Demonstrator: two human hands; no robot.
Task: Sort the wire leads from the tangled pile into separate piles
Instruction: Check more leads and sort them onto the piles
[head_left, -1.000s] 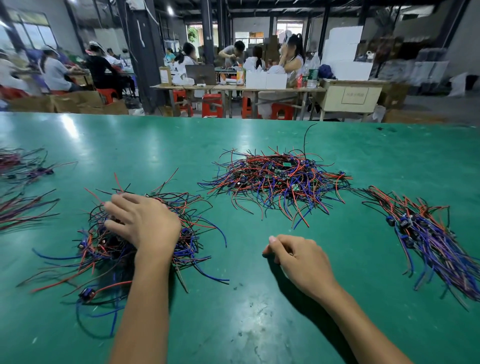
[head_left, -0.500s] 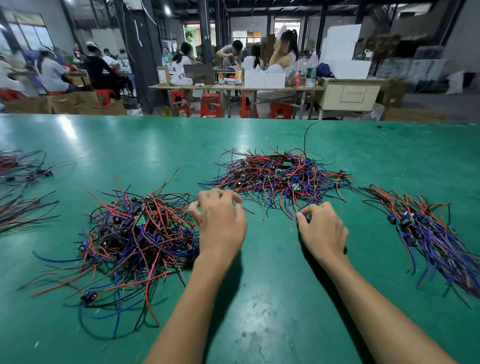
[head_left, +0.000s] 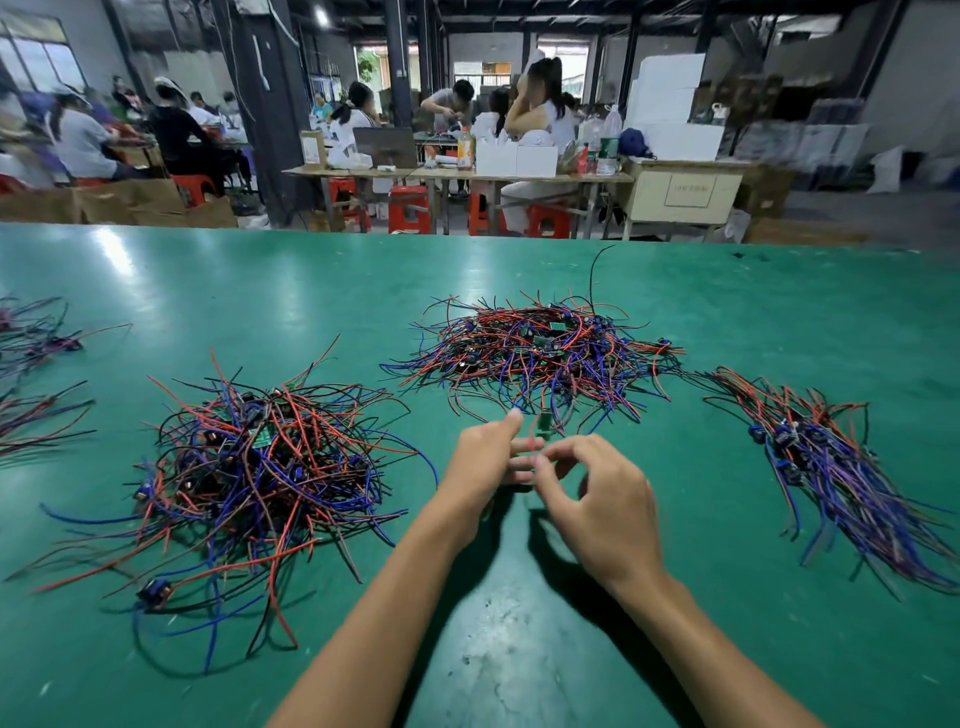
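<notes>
**Lead pinched at near edge of centre pile: snag risk on pull-out**

Grip state: right hand (head_left: 597, 499) has thumb and forefinger curled onto a thin red lead (head_left: 531, 441). Left hand (head_left: 485, 460) meets it fingertip to fingertip, forefinger extended forward, other fingers appearing to pinch the same lead; motion blur hides the exact contact. A small green board (head_left: 544, 422) sits just beyond the fingertips, apparently on this lead.

Risks (judgement):
- The lead's far end likely runs into the tangled centre pile (head_left: 540, 348), just ahead of the grip. A quick pull may drag neighbouring wires along and scatter the pile edge.
- The pinch is on thin insulation. A hard snag could slip the wire out, or strain the joint at the board.
- Loose ends may catch the left pile (head_left: 260, 467), off to the left of the grip, which is still knotted.

Position: held lead is between both hands, just short of the centre pile. The straighter bundle (head_left: 841, 467) lies well right of the grip on the green table (head_left: 519, 649).
</notes>
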